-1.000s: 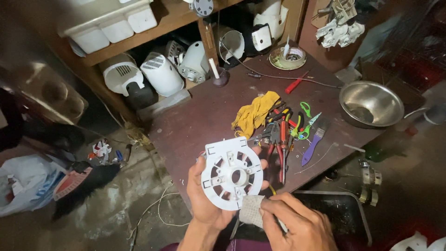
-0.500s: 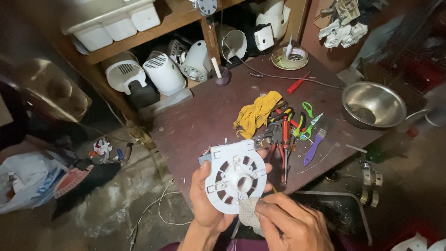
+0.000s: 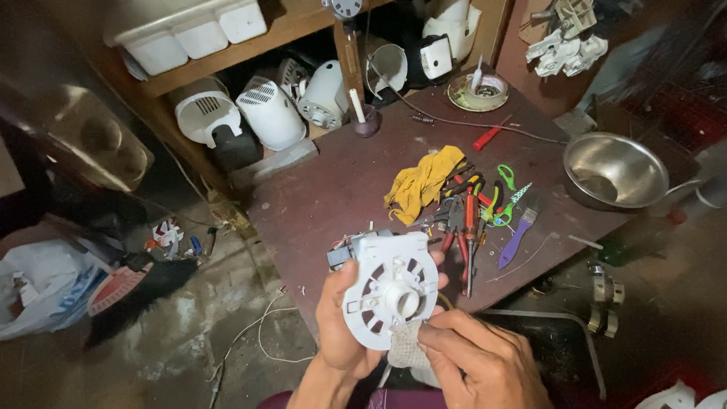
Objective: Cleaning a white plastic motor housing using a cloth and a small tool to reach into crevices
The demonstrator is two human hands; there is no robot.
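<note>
White motor housing (image 3: 392, 291) tilted upright since, left hand (image 3: 341, 326) fingers clasping its rim, right hand (image 3: 477, 360) pinching cloth (image 3: 405, 348).

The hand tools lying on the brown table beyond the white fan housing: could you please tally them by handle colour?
Counting only those I can tell apart on the table:
Red: 2, screwdriver and pliers
Green: 1, scissors
Purple: 1, brush
Total: 4; the overlapping tools beside the yellow cloth cannot be separated.
</note>
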